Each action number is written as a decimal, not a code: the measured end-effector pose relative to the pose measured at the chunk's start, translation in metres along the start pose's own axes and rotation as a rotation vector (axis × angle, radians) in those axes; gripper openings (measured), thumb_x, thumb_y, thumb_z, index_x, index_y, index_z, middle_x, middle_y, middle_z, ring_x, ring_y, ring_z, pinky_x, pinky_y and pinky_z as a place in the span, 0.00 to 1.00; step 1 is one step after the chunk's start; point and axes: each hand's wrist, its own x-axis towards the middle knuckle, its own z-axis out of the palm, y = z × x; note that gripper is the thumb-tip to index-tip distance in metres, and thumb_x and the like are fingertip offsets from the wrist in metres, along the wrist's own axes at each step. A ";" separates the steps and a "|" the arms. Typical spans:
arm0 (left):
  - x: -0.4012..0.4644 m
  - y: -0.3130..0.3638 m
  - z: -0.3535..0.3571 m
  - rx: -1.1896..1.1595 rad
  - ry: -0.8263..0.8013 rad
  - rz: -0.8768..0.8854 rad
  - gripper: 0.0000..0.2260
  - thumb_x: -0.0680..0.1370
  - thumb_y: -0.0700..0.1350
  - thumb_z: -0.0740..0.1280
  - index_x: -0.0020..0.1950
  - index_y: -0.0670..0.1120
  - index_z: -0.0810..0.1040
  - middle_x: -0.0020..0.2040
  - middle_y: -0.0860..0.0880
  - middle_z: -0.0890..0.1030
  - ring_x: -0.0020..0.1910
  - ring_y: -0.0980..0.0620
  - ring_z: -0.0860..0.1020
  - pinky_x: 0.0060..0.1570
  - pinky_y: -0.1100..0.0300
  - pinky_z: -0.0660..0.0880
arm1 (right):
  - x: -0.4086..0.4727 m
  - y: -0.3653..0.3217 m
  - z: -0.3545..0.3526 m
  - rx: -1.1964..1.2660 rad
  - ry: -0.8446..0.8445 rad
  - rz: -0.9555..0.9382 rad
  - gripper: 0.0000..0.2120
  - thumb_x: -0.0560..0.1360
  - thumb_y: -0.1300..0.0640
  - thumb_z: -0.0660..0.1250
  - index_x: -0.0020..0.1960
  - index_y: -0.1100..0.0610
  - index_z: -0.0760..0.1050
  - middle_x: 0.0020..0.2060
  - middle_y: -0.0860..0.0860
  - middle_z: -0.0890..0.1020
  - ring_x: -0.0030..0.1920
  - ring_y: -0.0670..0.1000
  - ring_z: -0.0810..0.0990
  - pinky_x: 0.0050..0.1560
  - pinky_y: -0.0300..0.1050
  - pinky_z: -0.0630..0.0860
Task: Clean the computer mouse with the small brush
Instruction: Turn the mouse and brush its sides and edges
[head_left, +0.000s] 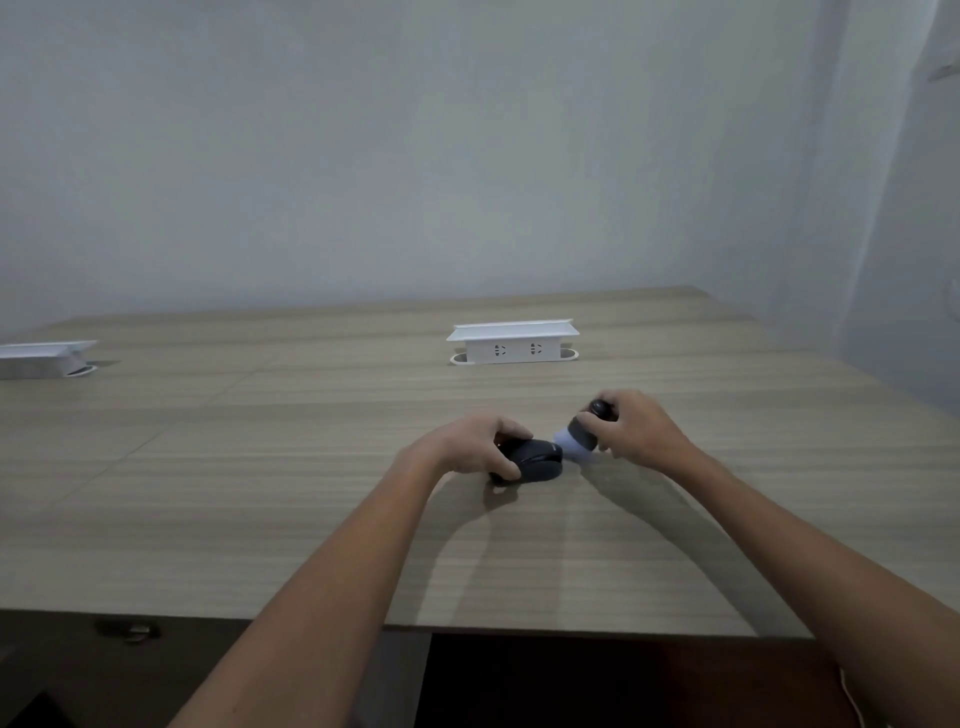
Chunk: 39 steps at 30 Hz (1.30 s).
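A dark computer mouse (537, 460) rests on the wooden table (260, 493), and my left hand (470, 447) grips it from the left side with thumb and fingers around it. My right hand (636, 428) holds a small brush (579, 436) with a dark handle and pale bristles. The bristles point down and left and touch the mouse's right end. The brush's dark knob sticks out above my right fingers.
A white pop-up socket box (511, 343) stands open on the table behind the hands. A second white box (44, 358) sits at the far left edge. The table's near edge runs below my forearms, and walls close the back and right.
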 end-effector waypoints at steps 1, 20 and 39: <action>-0.001 0.003 -0.001 0.021 -0.008 0.002 0.28 0.69 0.40 0.74 0.70 0.50 0.76 0.62 0.52 0.81 0.60 0.53 0.78 0.61 0.60 0.71 | -0.001 -0.001 0.000 0.049 -0.009 0.001 0.08 0.75 0.58 0.68 0.40 0.60 0.80 0.27 0.50 0.82 0.24 0.43 0.77 0.26 0.34 0.72; -0.026 -0.012 0.013 -0.105 0.373 -0.094 0.15 0.77 0.48 0.69 0.62 0.46 0.79 0.44 0.50 0.79 0.39 0.56 0.76 0.39 0.64 0.71 | -0.005 -0.004 0.013 0.194 -0.061 0.081 0.10 0.75 0.58 0.67 0.41 0.63 0.81 0.26 0.52 0.81 0.23 0.48 0.77 0.31 0.44 0.76; -0.010 -0.010 0.033 -0.394 0.403 -0.126 0.11 0.80 0.46 0.66 0.58 0.44 0.81 0.46 0.48 0.82 0.44 0.51 0.79 0.43 0.59 0.76 | -0.027 -0.033 0.014 0.246 -0.028 -0.046 0.08 0.79 0.55 0.67 0.47 0.59 0.81 0.30 0.54 0.82 0.23 0.40 0.76 0.27 0.36 0.74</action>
